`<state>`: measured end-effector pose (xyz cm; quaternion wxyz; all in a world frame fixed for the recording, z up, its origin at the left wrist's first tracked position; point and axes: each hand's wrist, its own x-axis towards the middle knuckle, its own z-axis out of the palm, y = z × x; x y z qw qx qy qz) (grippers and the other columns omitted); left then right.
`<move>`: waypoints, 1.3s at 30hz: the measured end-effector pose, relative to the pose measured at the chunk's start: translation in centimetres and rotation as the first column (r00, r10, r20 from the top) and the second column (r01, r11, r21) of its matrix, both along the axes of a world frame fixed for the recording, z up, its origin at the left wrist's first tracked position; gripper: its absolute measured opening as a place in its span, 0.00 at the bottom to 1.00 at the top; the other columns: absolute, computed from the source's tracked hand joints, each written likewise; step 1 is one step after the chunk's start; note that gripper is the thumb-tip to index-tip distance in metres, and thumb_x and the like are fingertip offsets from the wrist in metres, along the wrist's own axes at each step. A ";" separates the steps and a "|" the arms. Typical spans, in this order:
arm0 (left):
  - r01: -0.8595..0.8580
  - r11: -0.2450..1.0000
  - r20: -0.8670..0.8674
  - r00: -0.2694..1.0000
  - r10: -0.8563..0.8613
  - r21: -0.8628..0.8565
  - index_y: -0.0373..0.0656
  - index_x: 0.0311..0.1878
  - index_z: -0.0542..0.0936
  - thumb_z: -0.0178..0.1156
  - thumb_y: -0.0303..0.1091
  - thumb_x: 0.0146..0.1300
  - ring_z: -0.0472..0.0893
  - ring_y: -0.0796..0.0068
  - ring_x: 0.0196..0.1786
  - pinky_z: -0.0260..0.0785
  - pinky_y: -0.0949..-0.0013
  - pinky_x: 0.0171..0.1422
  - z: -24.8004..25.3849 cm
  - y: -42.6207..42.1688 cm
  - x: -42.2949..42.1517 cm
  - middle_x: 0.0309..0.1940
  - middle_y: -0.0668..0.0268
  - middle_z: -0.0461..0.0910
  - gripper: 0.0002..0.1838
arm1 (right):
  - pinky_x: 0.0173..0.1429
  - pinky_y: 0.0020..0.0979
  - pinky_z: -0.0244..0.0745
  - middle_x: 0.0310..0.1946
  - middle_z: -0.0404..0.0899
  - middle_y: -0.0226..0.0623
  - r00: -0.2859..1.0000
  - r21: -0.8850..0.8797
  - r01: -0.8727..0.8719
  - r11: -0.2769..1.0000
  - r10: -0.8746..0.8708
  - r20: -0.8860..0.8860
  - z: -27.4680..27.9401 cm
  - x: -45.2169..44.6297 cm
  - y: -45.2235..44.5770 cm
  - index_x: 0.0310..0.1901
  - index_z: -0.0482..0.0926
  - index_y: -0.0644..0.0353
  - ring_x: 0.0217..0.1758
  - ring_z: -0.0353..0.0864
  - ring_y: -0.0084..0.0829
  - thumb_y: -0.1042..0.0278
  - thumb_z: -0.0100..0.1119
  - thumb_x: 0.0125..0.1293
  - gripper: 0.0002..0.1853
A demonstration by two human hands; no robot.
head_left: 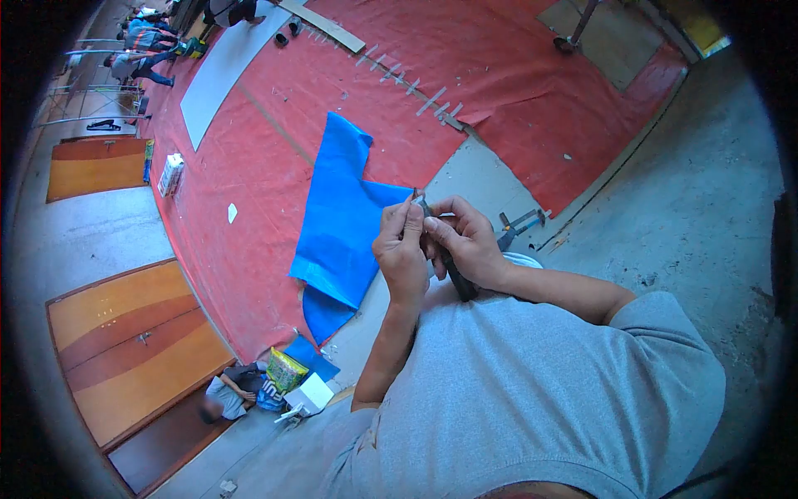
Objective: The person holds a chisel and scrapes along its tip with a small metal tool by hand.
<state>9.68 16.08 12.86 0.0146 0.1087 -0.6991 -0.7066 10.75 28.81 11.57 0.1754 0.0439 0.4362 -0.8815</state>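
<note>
Both of my hands meet in front of my chest, around a dark-handled hand tool (459, 281). My right hand (472, 243) is closed around the tool, and its black handle slants down toward my shirt. Close by, my left hand (402, 254) has its thumb and fingers pinched together at the tool's light-coloured upper end. Whatever lies between those left fingertips is too small and covered to name. The tool's exact kind cannot be made out. Beyond my hands, a blue sheet (337, 229) lies with folded edges on the red floor covering (258, 191).
A hammer-like tool (524, 224) lies near my right forearm. A person (229, 395) sits by a yellow-green bag (285, 370) and a white box (312, 393) at lower left. Several people are at upper left, near a long white panel (220, 79). Wooden doors (137, 341) line the left wall.
</note>
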 end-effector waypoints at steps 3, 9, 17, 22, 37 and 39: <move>-0.002 1.000 0.040 0.999 0.001 0.012 0.35 0.57 0.88 0.61 0.37 0.82 0.69 0.91 0.26 0.60 0.78 0.27 0.9 0.2 0.0 0.43 0.73 0.77 0.15 | 0.21 0.26 0.75 0.29 0.81 0.36 1.000 -0.014 0.010 1.000 -0.010 0.000 0.2 -0.1 -0.1 0.58 0.71 0.64 0.20 0.79 0.23 0.68 0.53 0.85 0.10; -0.011 0.999 -0.006 1.000 0.011 -0.037 0.34 0.54 0.88 0.62 0.37 0.82 0.69 0.91 0.26 0.60 0.78 0.27 1.1 0.3 -0.1 0.41 0.73 0.77 0.15 | 0.21 0.26 0.75 0.30 0.82 0.37 0.999 0.006 0.017 1.000 -0.017 -0.030 0.0 -0.2 -0.1 0.56 0.71 0.63 0.21 0.80 0.22 0.68 0.54 0.85 0.09; -0.060 0.987 -0.048 0.997 0.053 -0.152 0.34 0.48 0.89 0.65 0.36 0.80 0.72 0.88 0.32 0.65 0.75 0.33 0.4 0.2 -0.2 0.39 0.72 0.79 0.13 | 0.22 0.26 0.75 0.32 0.82 0.38 1.000 -0.007 0.009 1.000 -0.009 -0.014 0.3 -0.4 -0.1 0.57 0.71 0.63 0.22 0.80 0.22 0.68 0.54 0.85 0.09; -0.034 0.982 0.130 0.990 0.059 -0.184 0.35 0.47 0.90 0.66 0.39 0.80 0.73 0.87 0.36 0.67 0.75 0.37 0.5 -0.2 0.5 0.38 0.72 0.79 0.15 | 0.22 0.27 0.77 0.32 0.82 0.37 1.000 -0.004 0.021 1.000 -0.021 -0.021 -0.1 -0.3 -0.3 0.58 0.71 0.62 0.22 0.79 0.22 0.68 0.54 0.85 0.09; 0.083 0.981 -0.033 0.995 -0.090 -0.174 0.34 0.66 0.84 0.57 0.34 0.84 0.79 0.79 0.57 0.72 0.74 0.61 0.9 -0.5 -0.3 0.61 0.63 0.84 0.18 | 0.21 0.28 0.76 0.30 0.82 0.37 1.000 -0.024 -0.024 0.999 0.024 0.016 0.1 -0.2 -0.3 0.56 0.72 0.64 0.20 0.81 0.24 0.66 0.54 0.85 0.10; 0.100 0.976 -0.043 0.993 -0.111 -0.195 0.34 0.67 0.83 0.57 0.34 0.84 0.79 0.79 0.58 0.72 0.74 0.62 0.8 -0.8 -0.3 0.62 0.63 0.83 0.18 | 0.21 0.28 0.76 0.30 0.82 0.38 1.000 -0.033 -0.025 0.999 0.025 0.013 -0.1 -0.2 -0.3 0.56 0.72 0.64 0.20 0.81 0.24 0.65 0.54 0.85 0.10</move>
